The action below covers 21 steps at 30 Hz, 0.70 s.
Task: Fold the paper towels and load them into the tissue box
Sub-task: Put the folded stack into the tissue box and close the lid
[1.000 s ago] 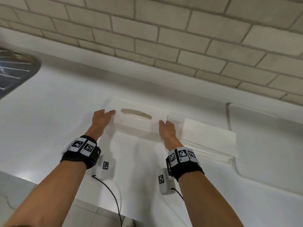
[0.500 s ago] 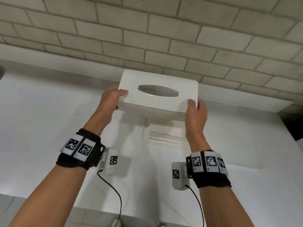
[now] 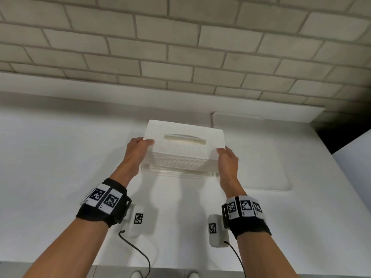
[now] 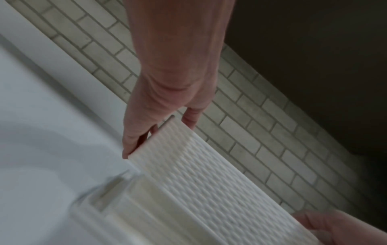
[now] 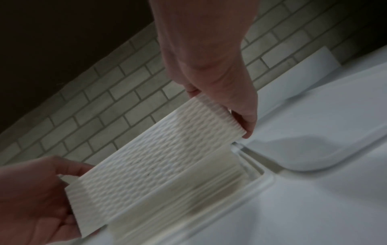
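A white tissue box cover (image 3: 183,145) with a woven-pattern side and an oval slot on top hangs level just above the counter. My left hand (image 3: 138,147) grips its left end and my right hand (image 3: 227,159) grips its right end. Under it sits a stack of folded paper towels (image 5: 188,190) on a clear base (image 5: 251,159); the cover's lower rim overlaps the top of the stack. In the left wrist view my left hand (image 4: 158,139) pinches the cover (image 4: 199,174) end between thumb and fingers, above the towels (image 4: 146,207). The right wrist view shows my right hand (image 5: 220,114) pinching the other end.
The white countertop (image 3: 60,157) runs to a grey brick wall (image 3: 180,57) behind. A flat white mat (image 3: 251,157) lies on the counter just right of the box. A dark gap (image 3: 341,133) opens at the far right. The counter's front edge is near my forearms.
Both hands picked the cover up from the counter beside the towel stack, raised it, and have now brought it down over the stack on the base.
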Each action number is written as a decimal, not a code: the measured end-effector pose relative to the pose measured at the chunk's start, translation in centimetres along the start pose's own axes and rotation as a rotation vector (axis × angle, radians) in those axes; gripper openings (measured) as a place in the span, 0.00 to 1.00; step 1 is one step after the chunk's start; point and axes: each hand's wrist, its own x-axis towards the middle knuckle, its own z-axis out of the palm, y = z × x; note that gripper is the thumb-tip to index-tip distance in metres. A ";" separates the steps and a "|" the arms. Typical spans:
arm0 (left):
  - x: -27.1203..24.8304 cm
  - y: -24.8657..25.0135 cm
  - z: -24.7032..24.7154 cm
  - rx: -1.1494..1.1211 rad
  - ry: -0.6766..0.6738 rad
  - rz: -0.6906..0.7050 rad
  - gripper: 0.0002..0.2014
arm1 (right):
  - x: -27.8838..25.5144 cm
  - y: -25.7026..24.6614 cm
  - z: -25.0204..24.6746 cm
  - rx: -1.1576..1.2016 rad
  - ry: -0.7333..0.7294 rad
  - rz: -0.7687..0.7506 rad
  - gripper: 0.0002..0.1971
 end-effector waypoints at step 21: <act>1.9 -5.1 0.2 0.099 0.042 -0.075 0.25 | 1.4 4.3 0.9 -0.190 -0.049 -0.046 0.19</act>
